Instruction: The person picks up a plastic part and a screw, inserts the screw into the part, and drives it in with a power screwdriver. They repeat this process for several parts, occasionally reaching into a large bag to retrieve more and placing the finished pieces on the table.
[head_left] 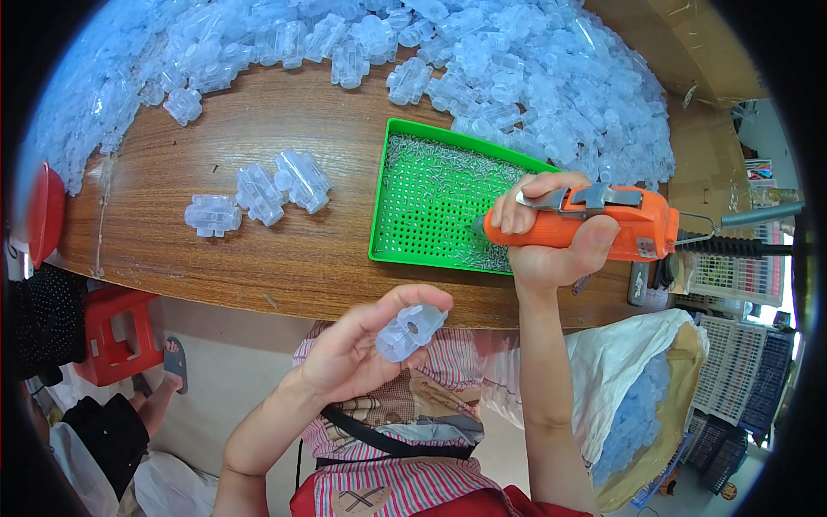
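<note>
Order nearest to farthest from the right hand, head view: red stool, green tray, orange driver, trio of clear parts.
1. Orange driver, gripped in the right hand
2. Green tray, just left
3. Trio of clear parts, left of tray
4. Red stool, far left

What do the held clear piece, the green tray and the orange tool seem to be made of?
Clear piece: probably plastic, smooth and translucent, with bright highlights.
Green tray: likely moulded plastic, evenly coloured, its floor a regular hole grid.
Orange tool: smooth casing, plastic or painted metal, hard to tell; its silvery lever shines like metal.
</note>
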The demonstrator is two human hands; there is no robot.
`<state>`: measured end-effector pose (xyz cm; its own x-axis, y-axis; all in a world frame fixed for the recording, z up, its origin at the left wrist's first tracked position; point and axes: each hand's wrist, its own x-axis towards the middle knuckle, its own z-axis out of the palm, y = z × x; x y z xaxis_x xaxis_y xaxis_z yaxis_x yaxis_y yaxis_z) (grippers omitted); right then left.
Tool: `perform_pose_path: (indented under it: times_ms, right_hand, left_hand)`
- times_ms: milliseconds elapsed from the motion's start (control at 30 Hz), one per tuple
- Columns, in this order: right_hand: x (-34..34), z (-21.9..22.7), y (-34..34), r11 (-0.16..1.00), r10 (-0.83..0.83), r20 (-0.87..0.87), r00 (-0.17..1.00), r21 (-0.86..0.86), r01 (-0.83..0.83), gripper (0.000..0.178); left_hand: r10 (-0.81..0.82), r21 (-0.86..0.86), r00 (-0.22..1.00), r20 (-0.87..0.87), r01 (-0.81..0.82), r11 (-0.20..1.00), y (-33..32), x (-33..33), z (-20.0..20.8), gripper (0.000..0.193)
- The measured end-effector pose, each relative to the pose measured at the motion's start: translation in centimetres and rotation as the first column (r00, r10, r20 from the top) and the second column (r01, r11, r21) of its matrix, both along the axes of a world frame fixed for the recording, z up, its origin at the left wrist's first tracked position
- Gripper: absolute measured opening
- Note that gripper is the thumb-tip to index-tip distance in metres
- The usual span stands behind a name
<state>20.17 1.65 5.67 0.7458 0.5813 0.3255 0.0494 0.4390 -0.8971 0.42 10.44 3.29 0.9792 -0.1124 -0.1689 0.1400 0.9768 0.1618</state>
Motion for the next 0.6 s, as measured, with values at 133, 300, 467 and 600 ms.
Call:
perform_pose_path:
  times_ms: [133,300,467,600]
  right_hand:
    - [-0.3,0.3,0.1,0.997,-0.077,0.025,0.997,-0.024,0.078,0.073]
    - [-0.5,4.1,-2.2,0.965,0.125,0.078,0.989,0.222,-0.139,0.079]
    - [-3.0,8.5,-4.2,0.955,0.216,0.185,0.959,0.165,-0.247,0.078]
    - [-4.9,8.3,-4.2,0.972,0.172,0.199,0.965,0.123,-0.198,0.076]
  left_hand:
    - [0.067,0.241,0.995,-0.079,-0.046,0.970,-0.5,-0.1,0.4,0.048]
    - [0.262,0.547,0.961,-0.088,-0.173,0.819,-1.6,0.2,0.8,0.065]
    - [0.321,0.494,0.931,-0.173,-0.200,0.846,-3.1,1.6,-0.3,0.039]
    - [0.384,0.488,0.902,-0.200,-0.248,0.837,-4.0,2.7,-1.2,0.037]
